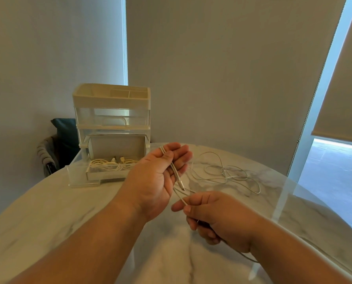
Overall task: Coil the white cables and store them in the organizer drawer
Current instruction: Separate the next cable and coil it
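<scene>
Pinning a white cable (174,171) across its upturned palm with the thumb, fingers nearly straight, the left hand (156,179) at mid-frame has only a light hold; the connector (181,185) hangs free below the palm. The right hand (218,218), lower right of centre, pinches the same cable between thumb and forefinger, its other fingers curled round the run that trails out under the wrist. The weakest point is probably that thumb: a tug from the right hand could drag the end out and undo the first loop. Right of the hands, tangled slack (226,174) lies in crossing loops on the marble table (78,218); whether it belongs to the held cable cannot be told, but if it does, drawing it in fast would likely tighten the crossings into a knot. At the left, the organizer (111,99) has its bottom drawer (83,181) pulled out, with coiled cables (107,163) already inside, so a loose new coil may spring open or catch on them.
</scene>
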A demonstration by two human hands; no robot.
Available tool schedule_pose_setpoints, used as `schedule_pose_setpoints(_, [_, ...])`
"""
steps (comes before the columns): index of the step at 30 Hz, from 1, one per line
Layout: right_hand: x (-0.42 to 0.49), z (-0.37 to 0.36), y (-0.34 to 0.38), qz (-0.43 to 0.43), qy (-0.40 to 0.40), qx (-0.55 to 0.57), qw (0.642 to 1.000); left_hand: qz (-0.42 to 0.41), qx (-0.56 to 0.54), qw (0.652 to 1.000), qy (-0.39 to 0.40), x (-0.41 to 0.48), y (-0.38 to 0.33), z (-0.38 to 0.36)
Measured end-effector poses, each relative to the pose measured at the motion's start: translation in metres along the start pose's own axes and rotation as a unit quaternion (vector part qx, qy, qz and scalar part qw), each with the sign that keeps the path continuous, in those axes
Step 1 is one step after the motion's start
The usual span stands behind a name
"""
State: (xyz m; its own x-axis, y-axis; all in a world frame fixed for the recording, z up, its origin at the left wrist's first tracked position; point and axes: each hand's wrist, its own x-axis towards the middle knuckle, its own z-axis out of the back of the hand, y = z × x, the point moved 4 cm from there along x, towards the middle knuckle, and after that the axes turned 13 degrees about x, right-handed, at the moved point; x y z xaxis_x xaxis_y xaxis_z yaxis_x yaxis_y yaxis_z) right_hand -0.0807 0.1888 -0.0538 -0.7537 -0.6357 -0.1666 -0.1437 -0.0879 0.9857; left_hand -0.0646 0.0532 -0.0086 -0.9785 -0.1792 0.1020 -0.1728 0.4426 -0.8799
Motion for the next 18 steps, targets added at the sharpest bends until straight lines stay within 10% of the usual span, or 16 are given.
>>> schedule_pose_setpoints(14, [-0.011, 0.007, 0.017, 0.059, -0.056, -0.198, 0.977, 0.010, -0.008, 1.000, -0.026, 0.003, 0.001, 0.003])
schedule_pose_setpoints(18, [-0.013, 0.002, 0.020, 0.072, -0.037, -0.294, 0.952, -0.135, 0.287, 0.948, -0.036, -0.003, 0.000, 0.005])
